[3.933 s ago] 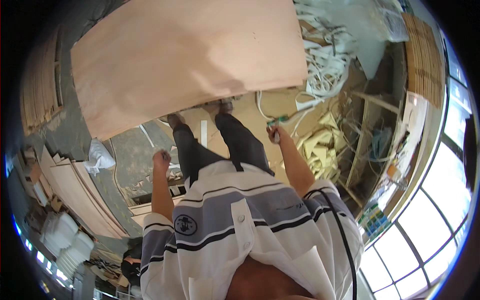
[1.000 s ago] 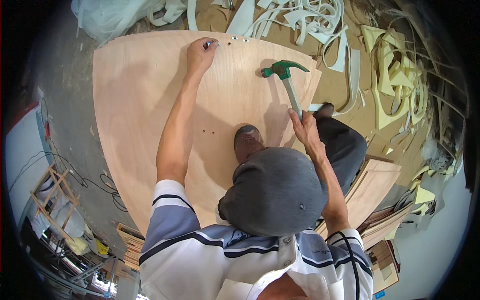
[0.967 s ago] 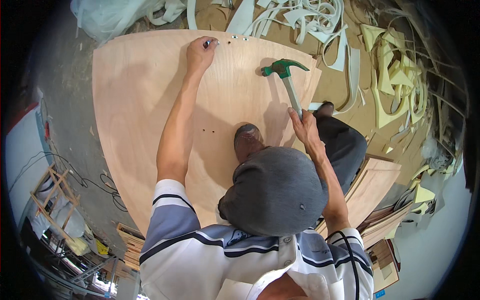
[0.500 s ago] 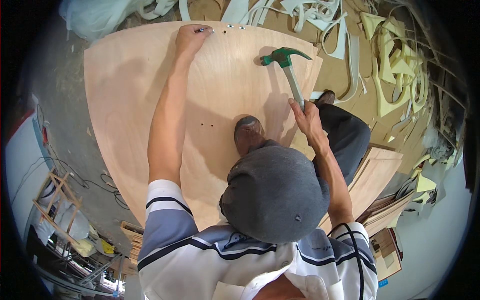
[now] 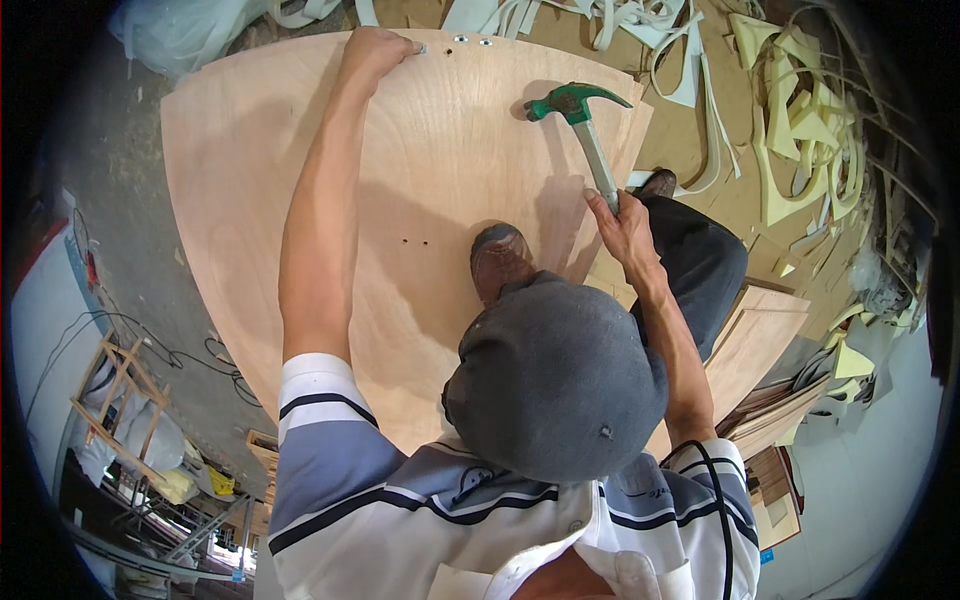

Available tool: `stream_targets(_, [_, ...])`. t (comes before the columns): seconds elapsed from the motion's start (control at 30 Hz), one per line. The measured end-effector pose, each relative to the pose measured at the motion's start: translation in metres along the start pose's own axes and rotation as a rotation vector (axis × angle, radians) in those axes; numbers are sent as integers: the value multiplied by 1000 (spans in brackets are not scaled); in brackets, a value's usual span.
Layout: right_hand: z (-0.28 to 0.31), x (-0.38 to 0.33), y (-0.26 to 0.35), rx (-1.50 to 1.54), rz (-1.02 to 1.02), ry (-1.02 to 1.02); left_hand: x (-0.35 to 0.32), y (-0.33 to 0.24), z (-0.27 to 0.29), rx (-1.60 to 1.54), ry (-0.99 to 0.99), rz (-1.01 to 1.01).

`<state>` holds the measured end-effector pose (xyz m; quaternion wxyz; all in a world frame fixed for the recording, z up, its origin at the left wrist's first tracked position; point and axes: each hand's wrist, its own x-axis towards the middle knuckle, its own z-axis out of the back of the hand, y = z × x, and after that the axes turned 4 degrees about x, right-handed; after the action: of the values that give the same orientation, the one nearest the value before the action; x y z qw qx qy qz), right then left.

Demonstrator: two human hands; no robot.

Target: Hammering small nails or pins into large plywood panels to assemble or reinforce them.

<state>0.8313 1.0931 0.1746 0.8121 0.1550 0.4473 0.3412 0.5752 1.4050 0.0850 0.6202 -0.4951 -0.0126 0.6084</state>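
At the far edge of a curved plywood panel (image 5: 280, 130), my left hand (image 5: 376, 54) is closed in a pinch on a small silvery T-nut (image 5: 421, 48), mostly covered by the fingertips and down at the wood. Just right of it, two round metal T-nuts (image 5: 461, 39) sit in the panel, with a small dark hole (image 5: 449, 51) near them. My right hand (image 5: 628, 232) grips the lower handle of a claw hammer (image 5: 592, 150). The hammer's green head is raised above the panel, claw pointing right. Two more small holes (image 5: 415, 241) show mid-panel.
My shoe (image 5: 499, 258) stands on the panel. Yellow foam offcuts (image 5: 800, 130) and white strips (image 5: 690, 70) litter the floor at far right. Wooden boards (image 5: 755, 335) lie at my right. Cables (image 5: 170, 350) and a wooden frame (image 5: 120, 400) are at left.
My left hand has moved slightly up and left in view and turned, its fingertips now down at the panel with the T-nut. The hammer has shifted slightly right and up.
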Motion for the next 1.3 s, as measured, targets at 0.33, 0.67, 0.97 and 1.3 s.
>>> stream_targets(0.33, [2, -6, 1, -35, 142, -26, -9, 6, -22, -112, -200, -103])
stream_targets(0.67, [6, 4, -5, -37, 166, 45, -45, 12, -12, -430, -253, -30])
stream_targets(0.97, [39, -5, 197, 412, 660, -10, -186, 119, -42, -1005, -725, 145])
stream_targets(1.3, [-38, 92, 89, -353, 670, -42, -266, 92, -66, -1001, -841, 326])
